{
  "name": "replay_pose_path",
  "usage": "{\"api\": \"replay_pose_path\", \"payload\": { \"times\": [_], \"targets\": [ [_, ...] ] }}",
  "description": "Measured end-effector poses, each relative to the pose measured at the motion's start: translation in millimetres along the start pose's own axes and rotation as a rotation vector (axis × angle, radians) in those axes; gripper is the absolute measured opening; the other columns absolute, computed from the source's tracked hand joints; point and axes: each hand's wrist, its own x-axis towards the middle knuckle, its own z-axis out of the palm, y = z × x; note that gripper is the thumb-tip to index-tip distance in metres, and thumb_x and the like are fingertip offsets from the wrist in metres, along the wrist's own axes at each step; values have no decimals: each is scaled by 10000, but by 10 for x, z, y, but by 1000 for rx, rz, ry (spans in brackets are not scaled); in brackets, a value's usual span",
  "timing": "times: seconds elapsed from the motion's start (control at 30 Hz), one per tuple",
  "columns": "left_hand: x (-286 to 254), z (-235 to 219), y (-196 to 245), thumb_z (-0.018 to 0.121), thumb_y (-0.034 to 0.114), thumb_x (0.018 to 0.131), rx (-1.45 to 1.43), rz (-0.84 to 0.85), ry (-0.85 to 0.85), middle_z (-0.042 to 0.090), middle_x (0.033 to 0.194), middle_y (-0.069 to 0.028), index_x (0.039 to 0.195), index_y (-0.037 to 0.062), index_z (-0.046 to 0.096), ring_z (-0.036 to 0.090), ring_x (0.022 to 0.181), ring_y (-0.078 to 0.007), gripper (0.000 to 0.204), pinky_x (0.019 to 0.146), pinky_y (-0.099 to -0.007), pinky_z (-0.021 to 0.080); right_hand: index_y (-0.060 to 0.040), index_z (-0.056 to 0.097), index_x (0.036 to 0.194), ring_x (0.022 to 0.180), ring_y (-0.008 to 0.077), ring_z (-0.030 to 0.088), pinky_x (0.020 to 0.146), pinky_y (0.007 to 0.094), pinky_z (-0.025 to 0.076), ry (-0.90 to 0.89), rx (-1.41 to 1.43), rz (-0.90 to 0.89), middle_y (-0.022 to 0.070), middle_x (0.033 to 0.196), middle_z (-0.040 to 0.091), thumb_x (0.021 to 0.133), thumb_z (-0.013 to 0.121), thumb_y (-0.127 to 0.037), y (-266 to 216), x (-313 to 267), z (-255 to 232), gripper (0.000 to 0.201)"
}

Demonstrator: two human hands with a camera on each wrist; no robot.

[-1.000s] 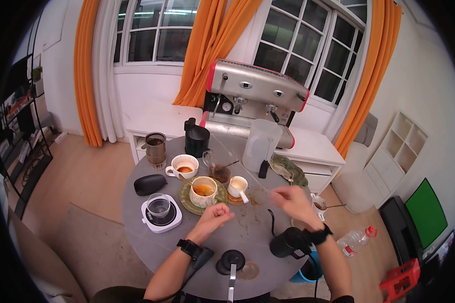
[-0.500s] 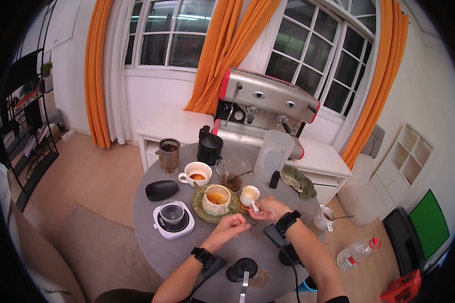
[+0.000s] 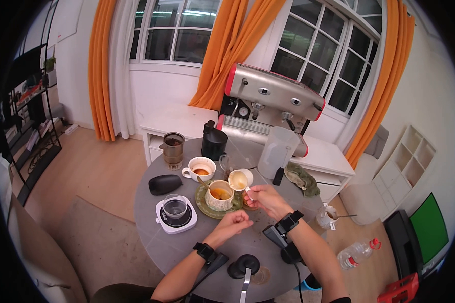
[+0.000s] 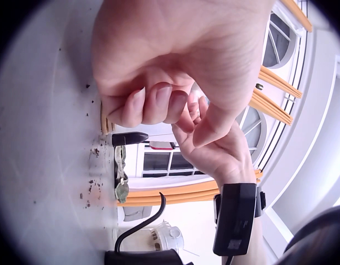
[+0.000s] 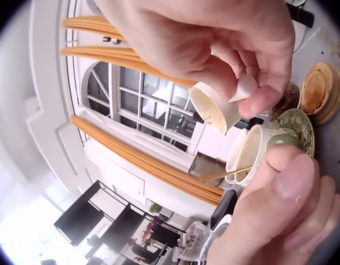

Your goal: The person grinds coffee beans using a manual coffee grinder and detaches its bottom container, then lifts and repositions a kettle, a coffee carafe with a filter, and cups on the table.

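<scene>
My right hand [image 3: 268, 199] pinches the handle of a small white pouring cup [image 3: 237, 180], lifted and tilted over a patterned cup [image 3: 219, 203] of orange-brown liquid. That patterned cup stands on a green saucer [image 3: 202, 207] with a gold spoon [image 5: 225, 175] leaning in it. In the right wrist view the white cup's open mouth shows pale residue inside. Just in front of the saucer hovers my left hand [image 3: 231, 227], fingers loosely curled and nothing held. A round wooden coaster [image 5: 322, 91] lies beside the saucer, with a brown stain on top.
Behind stand a white mug [image 3: 201, 169], a black canister [image 3: 214, 143] and a tall translucent pitcher [image 3: 278, 150]. To the left, a glass cup [image 3: 175, 206] sits on a white scale [image 3: 179, 224]. A black gooseneck kettle [image 4: 145, 257] and a tamper-like black tool [image 3: 245, 263] stand nearer.
My right hand has come left from the table's right side, gripped the white cup's handle, and lifted and tipped the cup toward the patterned cup. My left hand has stayed near the saucer.
</scene>
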Motion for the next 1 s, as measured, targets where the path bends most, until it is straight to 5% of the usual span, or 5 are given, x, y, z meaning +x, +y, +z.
{"api": "replay_pose_path", "payload": {
  "times": [0.2,0.37,0.67,1.0],
  "targets": [
    [23,-20,-45,652,145,896,-40,5,-5,421,669,115,830,129,520,307,545,4,148,494,-184,221,26,625,1009,662,95,557,605,240,473,111,-278,-116,39,786,615,902,596,-66,100,157,210,144],
    [21,-12,-28,650,142,895,-35,13,-2,421,672,113,826,129,515,304,547,4,152,493,-189,215,19,645,937,699,188,636,648,326,495,219,-584,-381,111,753,670,820,666,-46,269,307,230,136],
    [27,-3,-27,660,152,884,3,13,10,441,683,111,809,132,514,340,566,5,165,506,-179,241,14,630,975,900,349,629,774,404,484,286,-767,-530,194,975,636,794,654,-9,157,142,292,184],
    [23,-7,-10,664,170,881,30,12,12,448,698,117,813,146,516,356,587,13,166,517,-168,259,9,638,971,866,342,632,752,397,484,314,-768,-572,184,939,639,788,660,-3,200,138,271,185]
  ]
}}
